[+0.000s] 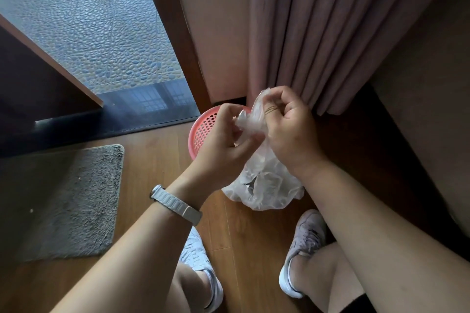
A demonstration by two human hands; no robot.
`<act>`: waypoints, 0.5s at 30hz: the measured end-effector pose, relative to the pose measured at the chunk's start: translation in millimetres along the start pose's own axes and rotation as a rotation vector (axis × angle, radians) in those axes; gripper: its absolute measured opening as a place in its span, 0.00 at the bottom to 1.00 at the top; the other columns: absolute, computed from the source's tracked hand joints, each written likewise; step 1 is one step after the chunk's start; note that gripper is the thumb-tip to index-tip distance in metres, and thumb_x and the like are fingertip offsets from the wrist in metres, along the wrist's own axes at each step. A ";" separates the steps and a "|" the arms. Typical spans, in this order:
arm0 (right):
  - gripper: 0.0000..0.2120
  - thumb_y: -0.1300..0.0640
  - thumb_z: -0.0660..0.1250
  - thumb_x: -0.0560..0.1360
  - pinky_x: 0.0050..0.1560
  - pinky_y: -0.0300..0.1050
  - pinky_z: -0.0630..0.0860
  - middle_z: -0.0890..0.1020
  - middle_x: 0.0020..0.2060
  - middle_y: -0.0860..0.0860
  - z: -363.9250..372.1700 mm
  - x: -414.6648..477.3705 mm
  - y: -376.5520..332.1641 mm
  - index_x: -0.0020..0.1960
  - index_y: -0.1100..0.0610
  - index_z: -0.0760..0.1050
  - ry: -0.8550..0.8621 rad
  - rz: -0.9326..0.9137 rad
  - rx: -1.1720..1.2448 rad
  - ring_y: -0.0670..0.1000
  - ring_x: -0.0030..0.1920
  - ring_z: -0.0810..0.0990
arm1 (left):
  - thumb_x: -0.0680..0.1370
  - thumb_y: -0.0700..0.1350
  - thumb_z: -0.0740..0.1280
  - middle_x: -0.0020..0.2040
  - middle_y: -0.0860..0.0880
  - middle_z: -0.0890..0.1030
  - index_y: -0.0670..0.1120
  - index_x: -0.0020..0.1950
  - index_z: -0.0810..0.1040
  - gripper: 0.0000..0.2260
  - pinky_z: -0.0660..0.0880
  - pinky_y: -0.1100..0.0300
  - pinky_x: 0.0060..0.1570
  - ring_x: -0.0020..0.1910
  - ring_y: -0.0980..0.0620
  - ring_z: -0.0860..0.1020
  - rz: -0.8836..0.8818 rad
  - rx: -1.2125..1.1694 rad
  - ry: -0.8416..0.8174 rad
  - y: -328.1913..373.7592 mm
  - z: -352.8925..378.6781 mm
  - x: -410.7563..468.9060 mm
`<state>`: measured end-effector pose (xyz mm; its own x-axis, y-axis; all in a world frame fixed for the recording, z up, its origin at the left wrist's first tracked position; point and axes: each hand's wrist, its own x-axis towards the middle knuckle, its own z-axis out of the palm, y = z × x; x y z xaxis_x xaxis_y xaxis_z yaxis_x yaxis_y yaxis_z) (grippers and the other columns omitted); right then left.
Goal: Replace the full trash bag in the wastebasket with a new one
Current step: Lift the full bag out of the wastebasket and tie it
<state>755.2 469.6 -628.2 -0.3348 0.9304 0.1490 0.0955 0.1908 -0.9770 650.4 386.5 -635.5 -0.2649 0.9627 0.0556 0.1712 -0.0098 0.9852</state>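
By the curtain (318,33): pink basket (203,132) on floor (157,165).
Bag (267,185): clear, crumpled, before the basket.
Left hand (223,140): pinches its top.
Right hand (290,129): grips its top.

A: What's underfoot?
B: A wooden floor (157,160), with a shaggy grey rug (71,201) at the left.
A: And beyond?
B: A dark threshold (142,112), then pebbled paving (89,20) in daylight. A mauve curtain (318,33) hangs in folds beside the brown door frame (173,33).

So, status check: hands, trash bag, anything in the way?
Left hand and right hand both pinch the clear trash bag at its gathered neck. Bag out, in front of the pink wastebasket. Curtain close behind, not blocking.
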 end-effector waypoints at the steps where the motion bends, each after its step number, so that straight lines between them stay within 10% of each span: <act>1: 0.05 0.60 0.62 0.80 0.39 0.39 0.74 0.77 0.36 0.51 -0.4 0.2 -0.3 0.46 0.56 0.74 -0.003 -0.001 -0.004 0.44 0.36 0.74 | 0.77 0.42 0.70 0.36 0.59 0.76 0.59 0.49 0.68 0.14 0.70 0.64 0.34 0.33 0.59 0.73 -0.004 0.020 0.003 1.0 0.3 0.4; 15: 0.06 0.62 0.65 0.77 0.30 0.37 0.67 0.70 0.29 0.54 -7.8 8.6 5.2 0.46 0.53 0.69 0.030 0.047 -0.030 0.46 0.28 0.67 | 0.71 0.39 0.70 0.48 0.43 0.79 0.61 0.52 0.75 0.18 0.74 0.56 0.30 0.34 0.54 0.78 -0.129 -0.124 0.013 5.3 -8.0 6.6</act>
<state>760.2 481.0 -630.9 -0.3008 0.9476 0.1077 0.1386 0.1552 -0.9781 642.1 390.6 -628.6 -0.2899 0.9544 -0.0711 0.0168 0.0793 0.9967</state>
